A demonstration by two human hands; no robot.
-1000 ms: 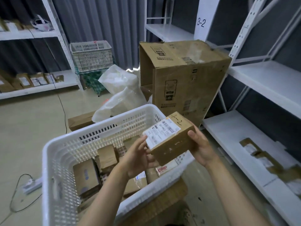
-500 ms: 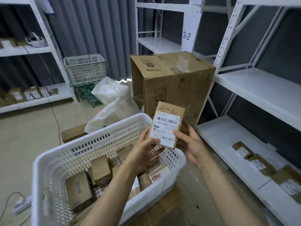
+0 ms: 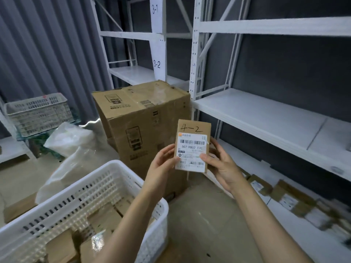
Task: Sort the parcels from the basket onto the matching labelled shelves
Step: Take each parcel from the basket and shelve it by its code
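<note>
A small brown parcel with a white barcode label and "4-2" handwritten on top stands upright in front of me. My left hand grips its left edge and my right hand grips its right edge. Below left is the white plastic basket holding several more cardboard parcels. White metal shelves stand on the right. A post carries the labels "3-1" and "3-2".
A large cardboard box stands on the floor behind the held parcel. White plastic bags lie left of it. A second white basket sits at far left. Several parcels lie on the lowest right shelf.
Both hands have lifted the parcel up out of the basket and turned it upright, label facing me. My view has tilted upward and right toward the shelves.
</note>
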